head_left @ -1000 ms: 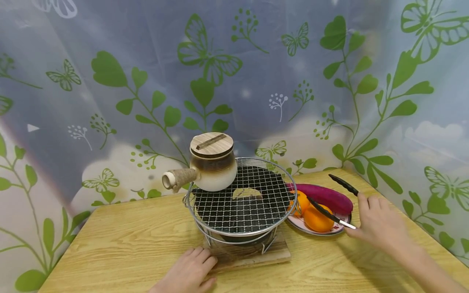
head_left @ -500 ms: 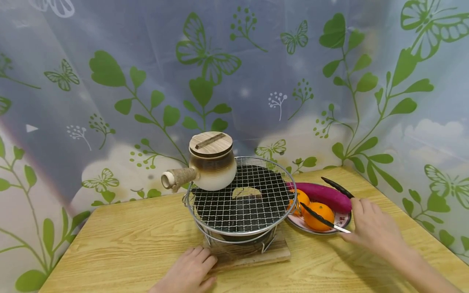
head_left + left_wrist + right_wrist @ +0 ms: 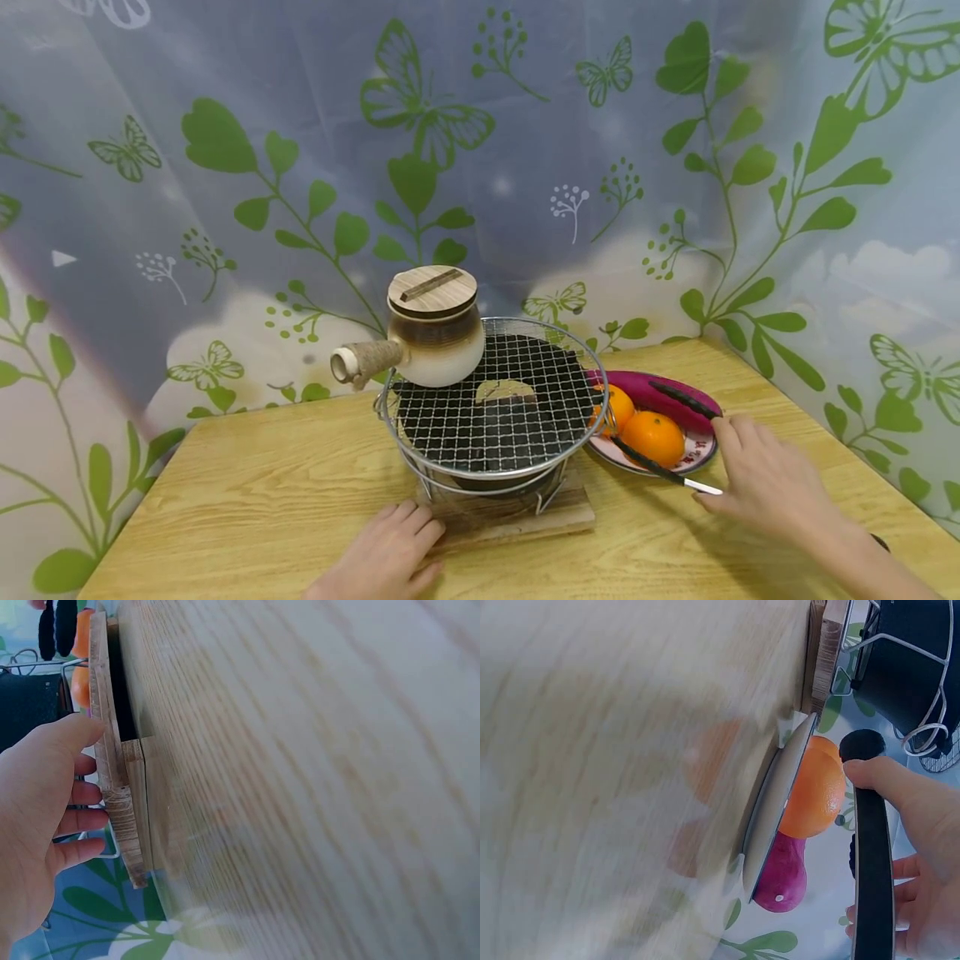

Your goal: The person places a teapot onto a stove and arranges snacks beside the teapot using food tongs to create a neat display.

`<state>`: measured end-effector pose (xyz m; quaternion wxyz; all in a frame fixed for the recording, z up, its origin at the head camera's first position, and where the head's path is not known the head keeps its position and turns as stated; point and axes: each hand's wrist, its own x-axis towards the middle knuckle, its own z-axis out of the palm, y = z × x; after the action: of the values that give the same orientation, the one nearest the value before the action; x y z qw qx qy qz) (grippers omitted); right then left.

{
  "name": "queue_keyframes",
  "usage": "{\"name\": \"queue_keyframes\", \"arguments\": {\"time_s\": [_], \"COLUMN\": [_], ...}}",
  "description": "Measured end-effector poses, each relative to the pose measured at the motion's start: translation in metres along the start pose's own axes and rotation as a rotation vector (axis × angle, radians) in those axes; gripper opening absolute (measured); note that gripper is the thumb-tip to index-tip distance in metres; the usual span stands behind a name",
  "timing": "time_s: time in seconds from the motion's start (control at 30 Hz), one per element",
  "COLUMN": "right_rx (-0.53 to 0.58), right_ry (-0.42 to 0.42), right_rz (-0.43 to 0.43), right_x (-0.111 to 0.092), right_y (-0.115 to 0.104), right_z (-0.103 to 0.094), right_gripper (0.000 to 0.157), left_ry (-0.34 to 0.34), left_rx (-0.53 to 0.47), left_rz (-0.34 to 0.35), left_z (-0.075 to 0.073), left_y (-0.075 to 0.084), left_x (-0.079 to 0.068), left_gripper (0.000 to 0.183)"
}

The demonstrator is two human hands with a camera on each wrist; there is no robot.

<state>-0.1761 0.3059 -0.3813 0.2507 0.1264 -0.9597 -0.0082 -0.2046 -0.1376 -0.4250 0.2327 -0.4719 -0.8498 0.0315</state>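
Note:
My right hand (image 3: 772,475) holds a pair of tongs (image 3: 874,855) with black ends, their arms spread apart over the plate's right side. In the head view one arm passes above the purple eggplant (image 3: 622,385); the other runs in front of the nearer orange (image 3: 654,435). A second orange (image 3: 619,405) sits behind, partly covered by the grill's rim. All three lie on a patterned plate (image 3: 701,454). My left hand (image 3: 386,550) rests at the left end of the wooden board (image 3: 525,521), its fingers loosely extended against the board's edge (image 3: 112,750).
A round wire-mesh grill (image 3: 495,417) stands on the board over a dark burner. On the mesh at back left is a brown and cream pot (image 3: 438,350) with a wooden lid and a rope-wrapped side handle (image 3: 375,358). A patterned cloth hangs behind the table (image 3: 262,492).
The right hand has shifted slightly down and left. The tongs' far arm has moved left over the eggplant, and the near arm has dropped lower in front of the orange. The left hand stays put.

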Motion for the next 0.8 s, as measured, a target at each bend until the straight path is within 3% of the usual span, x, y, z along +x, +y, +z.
{"name": "queue_keyframes", "arguments": {"time_s": [0.57,0.8], "right_rx": [-0.059,-0.066], "right_ry": [-0.088,-0.074], "right_rz": [0.013,0.011], "right_x": [-0.0076,-0.0096], "right_y": [0.004,0.0034], "right_z": [0.0025,0.0047], "right_gripper": [0.09,0.09], "left_ry": [0.013,-0.01], "left_rx": [0.011,0.014], "left_rz": [0.012,0.011], "left_z": [0.0011,0.0013], "left_y": [-0.001,-0.001], "left_x": [-0.0003,-0.0002], "left_gripper": [0.028,0.028]}}
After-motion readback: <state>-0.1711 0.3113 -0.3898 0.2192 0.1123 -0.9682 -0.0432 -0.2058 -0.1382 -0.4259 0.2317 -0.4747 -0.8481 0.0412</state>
